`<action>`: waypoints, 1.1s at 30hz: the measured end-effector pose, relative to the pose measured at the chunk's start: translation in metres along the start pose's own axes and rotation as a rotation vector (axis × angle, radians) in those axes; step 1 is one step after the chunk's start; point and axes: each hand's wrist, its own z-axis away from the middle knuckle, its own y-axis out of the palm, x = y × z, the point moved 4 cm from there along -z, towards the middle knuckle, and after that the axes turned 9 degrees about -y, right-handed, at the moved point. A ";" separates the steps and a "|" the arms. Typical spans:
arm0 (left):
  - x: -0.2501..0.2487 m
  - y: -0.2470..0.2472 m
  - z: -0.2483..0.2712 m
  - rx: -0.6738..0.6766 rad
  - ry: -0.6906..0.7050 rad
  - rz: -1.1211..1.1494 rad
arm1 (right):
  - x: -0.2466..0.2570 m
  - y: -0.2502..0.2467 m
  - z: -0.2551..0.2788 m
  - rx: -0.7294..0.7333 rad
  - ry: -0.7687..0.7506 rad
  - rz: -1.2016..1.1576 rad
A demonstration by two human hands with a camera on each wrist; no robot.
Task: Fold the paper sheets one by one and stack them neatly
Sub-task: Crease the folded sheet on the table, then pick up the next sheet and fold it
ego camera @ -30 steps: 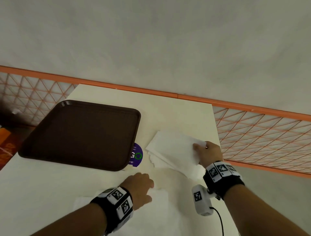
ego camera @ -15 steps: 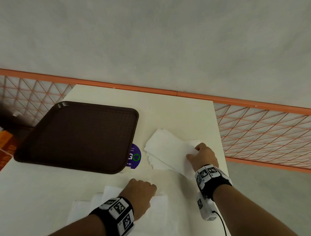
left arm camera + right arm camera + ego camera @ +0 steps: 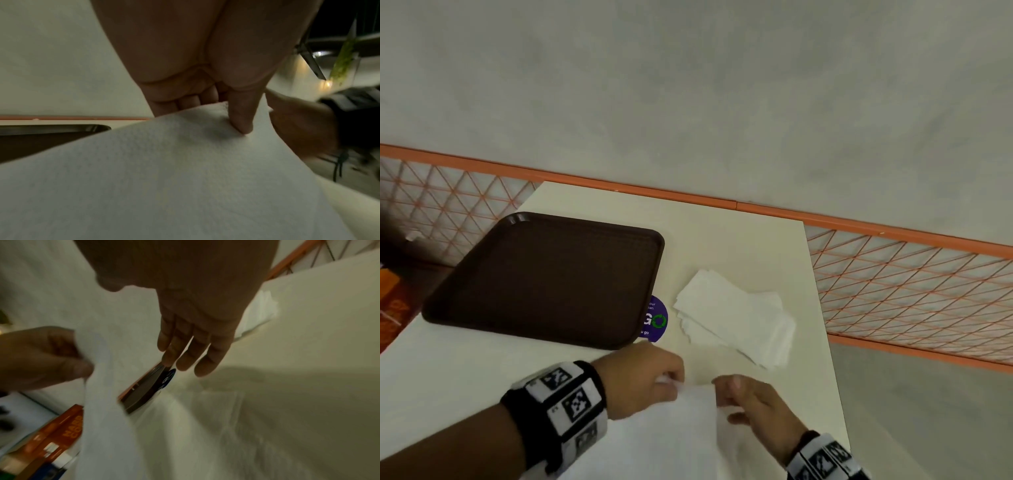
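A white paper sheet (image 3: 671,438) rises off the near part of the cream table (image 3: 722,240). My left hand (image 3: 671,380) pinches its far corner between thumb and fingers; the left wrist view shows the thumb (image 3: 240,116) pressed onto the sheet (image 3: 164,178). Just right of that corner is my right hand (image 3: 726,394), fingers straight beside the sheet's edge and holding nothing. In the right wrist view that hand (image 3: 185,363) hovers open next to the lifted sheet (image 3: 115,353). A stack of folded white sheets (image 3: 736,318) lies beyond the hands, toward the table's right edge.
A dark brown tray (image 3: 544,277) lies on the left of the table, partly covering a purple round sticker (image 3: 656,320). An orange mesh railing (image 3: 893,274) runs behind and right of the table. An orange box (image 3: 390,301) sits off the left edge.
My right hand has left the folded stack and come back toward me to the near sheet. My left hand has raised that sheet's corner off the table.
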 end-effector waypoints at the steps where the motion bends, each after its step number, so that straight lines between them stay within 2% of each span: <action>1: -0.002 -0.007 0.003 -0.035 0.021 0.025 | 0.003 0.009 0.007 0.061 -0.028 -0.034; 3: -0.004 -0.019 0.008 -0.076 0.035 0.094 | 0.013 0.020 0.013 0.120 -0.078 -0.099; 6: -0.004 -0.032 0.014 -0.131 0.040 0.202 | 0.030 0.032 0.020 0.121 -0.112 -0.104; 9: 0.010 -0.044 0.021 -0.364 -0.007 0.288 | 0.045 0.036 0.026 0.085 -0.128 -0.074; 11: 0.028 -0.046 0.027 -0.536 -0.109 0.316 | 0.052 0.032 0.027 0.031 -0.125 -0.148; 12: 0.036 -0.043 0.031 -0.578 -0.194 0.367 | 0.057 0.029 0.028 0.004 -0.118 -0.188; 14: 0.054 -0.029 0.038 -0.544 -0.396 0.563 | 0.064 0.022 0.028 -0.050 -0.109 -0.257; 16: 0.063 -0.010 0.039 -0.418 -0.540 0.766 | 0.069 0.016 0.028 -0.101 -0.098 -0.314; 19: 0.055 0.012 0.039 -0.193 -0.622 1.122 | 0.075 0.010 0.027 -0.147 -0.075 -0.392; 22: 0.045 0.018 0.039 -0.154 -0.588 1.298 | 0.079 0.005 0.027 -0.187 -0.067 -0.433; 26: 0.042 0.015 0.040 -0.200 -0.478 1.345 | 0.076 -0.003 0.026 -0.251 -0.046 -0.421; 30: 0.043 0.006 0.040 -0.270 -0.333 1.293 | 0.071 -0.013 0.023 -0.347 -0.083 -0.305; 33: 0.044 0.001 0.040 -0.288 -0.282 1.186 | 0.065 -0.020 0.022 -0.447 -0.097 -0.208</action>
